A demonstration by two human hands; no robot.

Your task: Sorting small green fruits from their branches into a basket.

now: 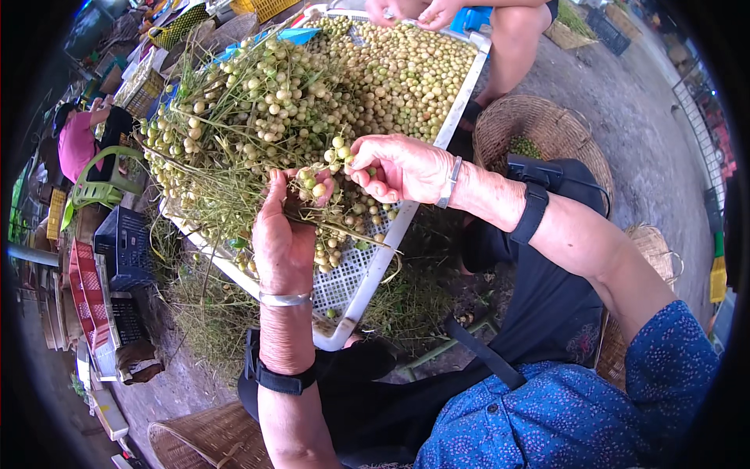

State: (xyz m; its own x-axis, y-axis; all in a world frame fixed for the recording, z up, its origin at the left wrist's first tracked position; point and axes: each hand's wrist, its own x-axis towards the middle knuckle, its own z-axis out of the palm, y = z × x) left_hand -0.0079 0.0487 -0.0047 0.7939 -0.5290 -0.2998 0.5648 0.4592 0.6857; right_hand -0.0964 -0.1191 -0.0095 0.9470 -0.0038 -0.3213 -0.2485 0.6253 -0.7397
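My left hand (287, 242) is closed around a thin sprig of small round fruits (316, 185), its thumb pointing up. Just right of it, my right hand (402, 166) pinches with thumb and fingertips at pale green fruits (338, 152) by the top of the sprig. Both hands are over a white plastic tray (375, 277) with a mesh bottom. A tangled heap of fruit-bearing stems (250, 117) fills the tray's left side. Loose yellow-green fruits (414, 78) cover its far right part. What lies inside my left palm is partly hidden.
Across the tray, another person's hands (418, 12) are at its far edge. A wicker basket (539, 129) with some green fruits stands right of the tray, and another basket (207, 438) at the lower left. Stripped stems (211, 305) lie below the tray; a blue crate (129, 246) stands left.
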